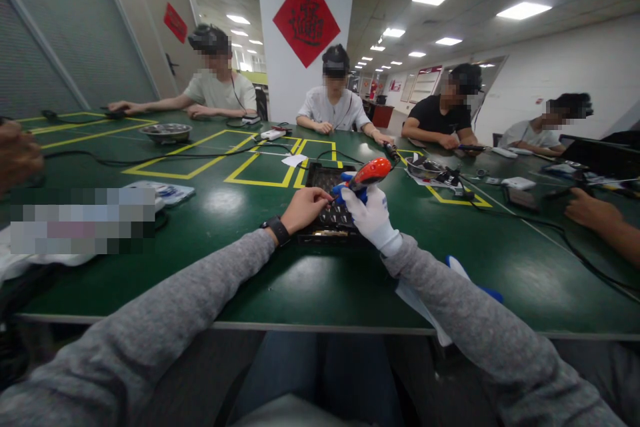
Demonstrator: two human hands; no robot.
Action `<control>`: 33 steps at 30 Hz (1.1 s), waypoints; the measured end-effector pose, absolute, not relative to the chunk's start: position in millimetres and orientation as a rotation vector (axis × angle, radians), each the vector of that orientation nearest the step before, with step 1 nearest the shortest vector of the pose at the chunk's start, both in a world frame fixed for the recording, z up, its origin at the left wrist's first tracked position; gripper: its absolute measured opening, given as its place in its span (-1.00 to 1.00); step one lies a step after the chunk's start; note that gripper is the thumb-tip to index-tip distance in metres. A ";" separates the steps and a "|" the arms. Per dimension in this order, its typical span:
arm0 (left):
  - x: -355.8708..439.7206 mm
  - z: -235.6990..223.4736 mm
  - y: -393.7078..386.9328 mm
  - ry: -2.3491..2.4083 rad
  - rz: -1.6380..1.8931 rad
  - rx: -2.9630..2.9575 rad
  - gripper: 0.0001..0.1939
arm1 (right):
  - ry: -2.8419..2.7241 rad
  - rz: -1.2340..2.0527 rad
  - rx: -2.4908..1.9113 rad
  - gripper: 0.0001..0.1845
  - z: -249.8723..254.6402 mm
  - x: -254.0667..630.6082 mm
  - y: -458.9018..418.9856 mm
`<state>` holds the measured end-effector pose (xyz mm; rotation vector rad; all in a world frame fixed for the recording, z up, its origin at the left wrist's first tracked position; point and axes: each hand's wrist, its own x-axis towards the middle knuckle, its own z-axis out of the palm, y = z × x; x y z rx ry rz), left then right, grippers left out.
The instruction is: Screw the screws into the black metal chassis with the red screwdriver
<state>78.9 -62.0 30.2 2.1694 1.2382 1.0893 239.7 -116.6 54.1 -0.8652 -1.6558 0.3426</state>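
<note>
My right hand (371, 217), in a white glove with blue fingertips, is wrapped round a red electric screwdriver (373, 172). The tool is tilted, its thick red end up to the right and its front end down to the left. My left hand (306, 209), bare with a black watch at the wrist, pinches at that front end. What sits between its fingertips is too small to make out. Beneath both hands lies an open black case (327, 239) with several small metal bits in its slots; the hands hide part of it.
A blue-and-white glove (473, 280) lies right of my forearm on the green table (250, 280). Metal bowls (166, 133), black cables and yellow tape outlines are farther off. Several people sit round the table, with a co-worker's hand (595, 213) at the right edge.
</note>
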 end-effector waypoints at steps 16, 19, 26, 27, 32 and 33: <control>79.0 44.3 -74.6 1.147 1.170 2.241 -0.63 | -1.319 0.334 -0.888 -0.62 53.8 242.2 -114.9; 78.7 51.9 -83.0 0.940 1.047 2.312 -0.52 | -1.221 0.343 -0.911 -0.61 53.6 243.2 -110.6; 77.7 56.0 -90.4 0.692 0.866 2.411 -0.46 | -1.260 0.412 -0.959 -0.61 49.9 243.2 -103.3; 77.7 55.8 -90.4 0.693 0.837 2.409 -0.45 | -1.279 0.420 -0.962 -0.61 48.9 243.5 -102.8; 77.7 54.9 -89.6 0.678 0.787 2.393 -0.40 | -1.329 0.442 -0.950 -0.64 46.3 243.8 -101.1; 77.6 54.7 -89.3 0.666 0.787 2.396 -0.39 | -1.330 0.441 -0.947 -0.65 46.3 243.6 -100.9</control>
